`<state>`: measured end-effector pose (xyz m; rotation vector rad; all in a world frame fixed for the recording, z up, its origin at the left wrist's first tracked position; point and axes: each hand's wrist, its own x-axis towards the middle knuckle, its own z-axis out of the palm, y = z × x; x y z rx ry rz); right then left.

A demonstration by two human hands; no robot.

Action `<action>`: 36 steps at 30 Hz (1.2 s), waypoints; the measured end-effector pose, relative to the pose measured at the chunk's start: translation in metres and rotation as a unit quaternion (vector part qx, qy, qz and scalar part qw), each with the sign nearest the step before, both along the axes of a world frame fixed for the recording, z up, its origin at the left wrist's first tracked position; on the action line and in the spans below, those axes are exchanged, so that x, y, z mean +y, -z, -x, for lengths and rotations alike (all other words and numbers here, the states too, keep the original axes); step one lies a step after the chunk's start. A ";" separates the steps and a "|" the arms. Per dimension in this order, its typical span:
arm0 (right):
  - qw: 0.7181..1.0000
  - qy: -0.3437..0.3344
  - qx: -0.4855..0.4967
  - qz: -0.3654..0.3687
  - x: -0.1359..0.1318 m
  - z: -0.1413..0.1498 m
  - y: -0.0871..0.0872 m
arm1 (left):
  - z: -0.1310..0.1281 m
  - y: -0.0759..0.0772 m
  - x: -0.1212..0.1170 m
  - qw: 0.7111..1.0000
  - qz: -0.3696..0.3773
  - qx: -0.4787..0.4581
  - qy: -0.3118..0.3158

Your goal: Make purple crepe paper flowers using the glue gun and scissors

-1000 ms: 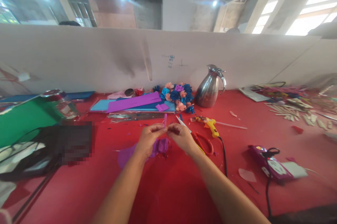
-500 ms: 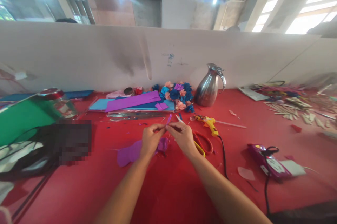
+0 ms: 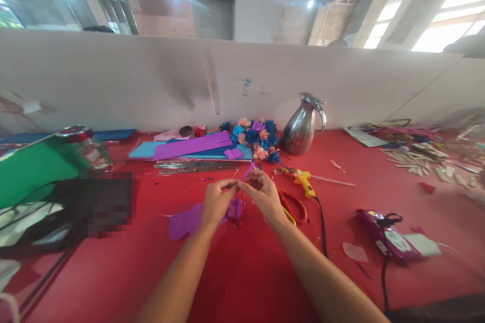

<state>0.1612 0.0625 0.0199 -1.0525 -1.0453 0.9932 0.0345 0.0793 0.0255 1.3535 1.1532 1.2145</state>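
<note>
My left hand (image 3: 217, 201) and my right hand (image 3: 263, 195) meet fingertip to fingertip above the red table. Both are pinched closed around the lower end of a small purple paper strip (image 3: 249, 169), whose tip sticks up above my right fingers; its held end is hidden. Under and beside my left hand lie purple crepe paper pieces (image 3: 185, 222). Scissors (image 3: 297, 205) with red and yellow handles rest just right of my right hand, their blades mostly covered by it. Farther right is a yellow glue gun (image 3: 304, 182) with a black cord.
Paper flowers (image 3: 252, 136) in blue, peach and purple are bunched behind my hands, beside purple and blue paper sheets (image 3: 193, 146). A steel jug (image 3: 301, 128) stands behind the glue gun. A purple box with a cord (image 3: 392, 237) lies right; a jar (image 3: 89, 148) stands left.
My right fingers have curled farther over the strip, and its visible tip has shifted slightly right. My left hand stays nearly in place.
</note>
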 end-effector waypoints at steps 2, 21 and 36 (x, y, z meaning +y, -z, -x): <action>1.000 0.008 0.009 0.002 0.000 0.000 -0.001 | -0.001 -0.003 -0.002 1.000 0.009 -0.018 -0.012; 1.000 0.014 -0.013 0.012 -0.002 -0.008 -0.007 | -0.002 -0.009 -0.003 0.994 0.055 -0.069 -0.058; 0.998 0.035 -0.055 0.001 -0.005 0.002 -0.002 | -0.004 -0.006 -0.004 0.998 0.039 -0.044 -0.028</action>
